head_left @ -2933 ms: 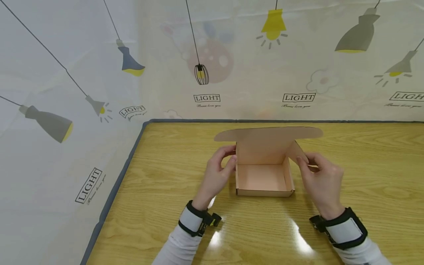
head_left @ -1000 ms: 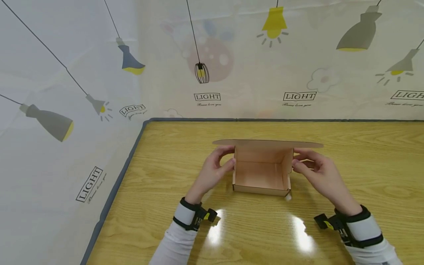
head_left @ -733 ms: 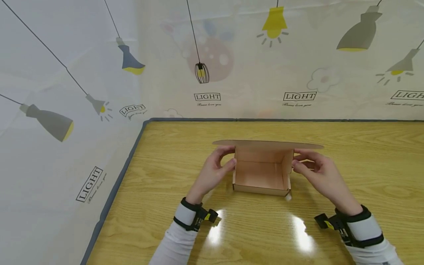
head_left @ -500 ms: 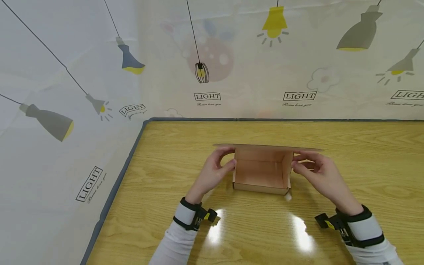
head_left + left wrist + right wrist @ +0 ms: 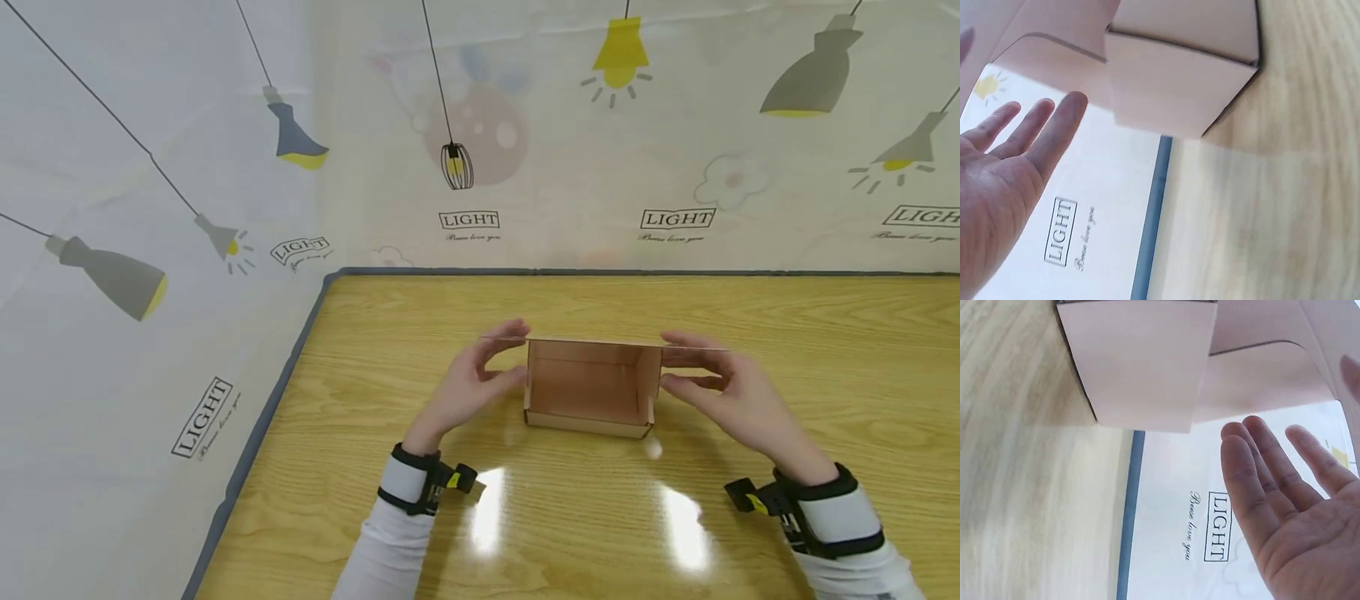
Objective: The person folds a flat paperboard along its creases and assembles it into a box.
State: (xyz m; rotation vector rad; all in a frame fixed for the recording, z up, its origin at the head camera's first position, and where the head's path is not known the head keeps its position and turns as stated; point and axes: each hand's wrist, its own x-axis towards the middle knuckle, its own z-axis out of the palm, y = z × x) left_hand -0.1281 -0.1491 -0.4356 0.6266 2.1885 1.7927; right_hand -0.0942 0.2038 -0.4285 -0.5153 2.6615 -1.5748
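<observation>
A small brown cardboard box (image 5: 588,424) stands on the table with its hinged lid (image 5: 596,342) raised, the lid's front flap seen edge-on as a thin line overhanging both sides. Beside its left wall is my left hand (image 5: 467,379), fingers extended and thumb apart from them. On the other side my right hand (image 5: 738,398) is spread likewise, its fingers overlapped by the flap line. Both wrist views show relaxed fingers with nothing in them, near the box's side wall (image 5: 1179,87) and under a rounded cardboard flap (image 5: 1266,378).
The wood-grain table (image 5: 585,533) has glossy light reflections. A white sheet (image 5: 540,167) printed with lamps and LIGHT labels covers the back and left sides, bordered by a blue-grey edge (image 5: 247,454). A camera strap (image 5: 412,479) sits on each wrist.
The lid has tipped forward until its front flap shows edge-on. Both hands have loosened from the box's sides and moved slightly outward, fingers straighter than before.
</observation>
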